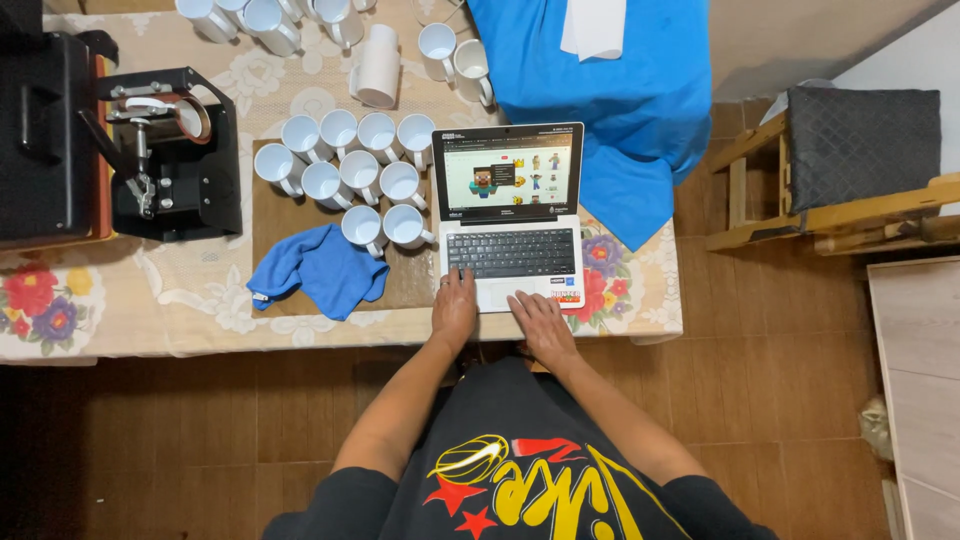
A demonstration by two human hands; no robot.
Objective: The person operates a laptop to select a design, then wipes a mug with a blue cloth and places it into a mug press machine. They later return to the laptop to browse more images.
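Head view, looking straight down. Laptop (510, 225) sits open at the table's (200, 300) near edge, about 12 o'clock from the person. Left hand (454, 308) rests flat at the keyboard's lower left corner; right hand (538, 322) lies on the palm rest by the trackpad. Both hands loose, fingers spread, gripping nothing. Laptop judged rigid, moderately light, hinge delicate (lift by the base sides, never the screen). White mugs (345, 165) cluster at 10 o'clock, blue cloth (320, 270) at 9, black mug press (170, 150) beyond.
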